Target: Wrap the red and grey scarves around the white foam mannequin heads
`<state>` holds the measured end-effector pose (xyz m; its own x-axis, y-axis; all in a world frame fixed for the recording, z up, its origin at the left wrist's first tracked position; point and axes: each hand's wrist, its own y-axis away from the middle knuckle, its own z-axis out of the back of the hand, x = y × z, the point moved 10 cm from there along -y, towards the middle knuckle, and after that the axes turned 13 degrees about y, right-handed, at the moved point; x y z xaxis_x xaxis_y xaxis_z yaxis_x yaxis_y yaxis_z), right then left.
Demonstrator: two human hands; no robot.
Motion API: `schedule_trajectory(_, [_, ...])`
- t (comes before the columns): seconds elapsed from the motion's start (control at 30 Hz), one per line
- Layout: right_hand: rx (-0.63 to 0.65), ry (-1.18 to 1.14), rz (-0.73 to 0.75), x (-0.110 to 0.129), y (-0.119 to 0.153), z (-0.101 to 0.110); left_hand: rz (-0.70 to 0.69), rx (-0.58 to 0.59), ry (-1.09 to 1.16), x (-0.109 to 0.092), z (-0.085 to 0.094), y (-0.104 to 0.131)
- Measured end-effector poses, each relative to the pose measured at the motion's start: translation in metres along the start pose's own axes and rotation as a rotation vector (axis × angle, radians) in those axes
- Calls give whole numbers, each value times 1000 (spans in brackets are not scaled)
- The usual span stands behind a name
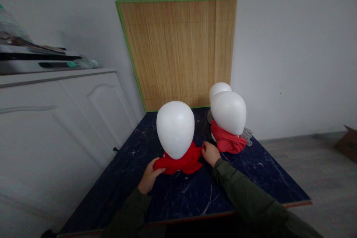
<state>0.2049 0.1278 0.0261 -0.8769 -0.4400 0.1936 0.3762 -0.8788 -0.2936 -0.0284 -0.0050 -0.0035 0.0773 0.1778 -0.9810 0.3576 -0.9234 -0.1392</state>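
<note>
A white foam mannequin head (175, 128) stands on the dark blue marbled table, with a bright red scarf (181, 165) wrapped loosely about its neck. On the scarf's left side, my left hand (149, 176) grips the cloth between thumb and fingers. My right hand (210, 153) pinches the scarf's right end, to the right of the head. To the right and farther back is a second white foam head (229, 112) with a lighter red scarf (229, 139) around its neck. Behind that one, a third white foam head (219, 88) is partly hidden.
The blue table (186, 200) has its right edge beside the grey floor. Grey cloth (247, 135) lies behind the second head. White cabinets (83, 115) border the left side. A bamboo mat (178, 52) hangs at the back. A cardboard box (347, 143) sits at far right.
</note>
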Motion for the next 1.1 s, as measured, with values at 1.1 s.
schedule_trajectory(1.1, [-185, -127, -6, -209, 132, 60, -265, 690, -531, -11, -264, 88])
